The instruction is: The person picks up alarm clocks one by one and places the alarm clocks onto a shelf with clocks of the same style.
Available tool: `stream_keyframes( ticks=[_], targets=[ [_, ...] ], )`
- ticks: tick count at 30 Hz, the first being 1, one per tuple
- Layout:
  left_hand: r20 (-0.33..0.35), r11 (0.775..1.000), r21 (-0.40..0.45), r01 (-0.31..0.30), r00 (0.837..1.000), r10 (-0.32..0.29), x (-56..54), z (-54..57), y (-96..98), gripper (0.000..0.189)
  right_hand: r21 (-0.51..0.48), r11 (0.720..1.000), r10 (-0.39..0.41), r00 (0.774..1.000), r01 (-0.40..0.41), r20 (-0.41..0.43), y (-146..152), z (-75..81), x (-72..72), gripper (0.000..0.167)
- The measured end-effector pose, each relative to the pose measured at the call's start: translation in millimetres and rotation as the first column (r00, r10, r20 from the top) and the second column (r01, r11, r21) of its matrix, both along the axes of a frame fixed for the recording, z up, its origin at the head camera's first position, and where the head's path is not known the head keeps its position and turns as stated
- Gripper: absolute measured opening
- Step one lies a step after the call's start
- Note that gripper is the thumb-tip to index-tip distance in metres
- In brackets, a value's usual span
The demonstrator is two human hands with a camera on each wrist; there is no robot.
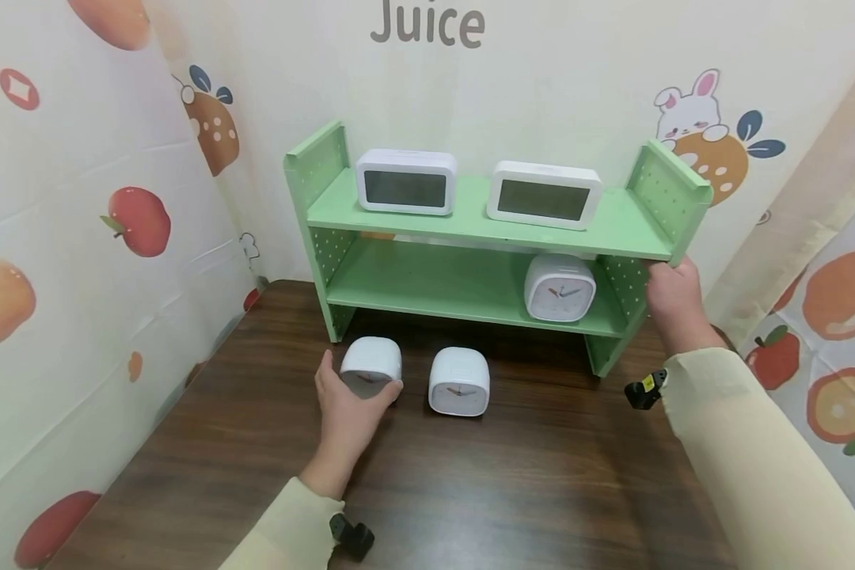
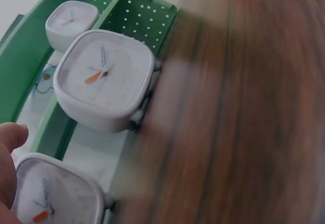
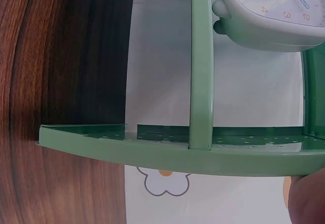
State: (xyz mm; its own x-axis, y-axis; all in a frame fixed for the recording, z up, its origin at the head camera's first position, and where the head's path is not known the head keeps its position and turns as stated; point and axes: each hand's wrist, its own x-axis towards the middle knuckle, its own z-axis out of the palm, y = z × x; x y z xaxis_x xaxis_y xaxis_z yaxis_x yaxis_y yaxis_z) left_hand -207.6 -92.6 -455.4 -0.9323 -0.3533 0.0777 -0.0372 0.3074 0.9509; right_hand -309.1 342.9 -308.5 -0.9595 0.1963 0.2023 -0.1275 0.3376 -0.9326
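Observation:
My left hand is at a small white alarm clock on the table, thumb and fingers spread to either side of it. A gap shows between the fingers and the clock's left side. To its right stands a second white alarm clock, also seen large in the left wrist view. At the right end of the green two-tier shelf, my right hand grips the side panel just under the upper board. Part of that hand shows at the panel's edge in the right wrist view, its fingertips hidden.
Two white digital clocks, one left and one right, stand on the upper board. A third white alarm clock sits at the right of the lower board. The brown wooden table reaches a printed cloth backdrop.

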Motion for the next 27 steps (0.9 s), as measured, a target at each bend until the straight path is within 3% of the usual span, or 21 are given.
stream_keyframes(
  ticks=[9, 15, 20, 27],
  targets=[
    [-0.086, 0.996, 0.041, -0.081, 0.993, 0.085, -10.7, -21.0, 18.9, 0.123, -0.020, 1.000, -0.005, 1.000, 0.004, -0.021, 0, 1.2, -3.2, 0.049],
    [-0.148, 0.992, 0.075, -0.100, 0.983, 0.110, -20.0, -27.4, 21.4, 0.125, -0.007, 1.000, -0.015, 1.000, 0.015, -0.015, -1, -1.2, -5.8, 0.049],
    [-0.148, 0.994, 0.074, -0.086, 0.984, 0.096, -23.8, -27.6, 21.6, 0.126, 0.005, 0.999, -0.050, 0.999, 0.050, 0.001, 1, -4.1, -3.4, 0.053],
    [-0.111, 0.992, 0.089, -0.094, 0.988, 0.103, -22.7, -26.3, 20.9, 0.124, -0.007, 1.000, -0.022, 1.000, 0.022, 0.004, 0, -3.9, -2.3, 0.053]
  ],
)
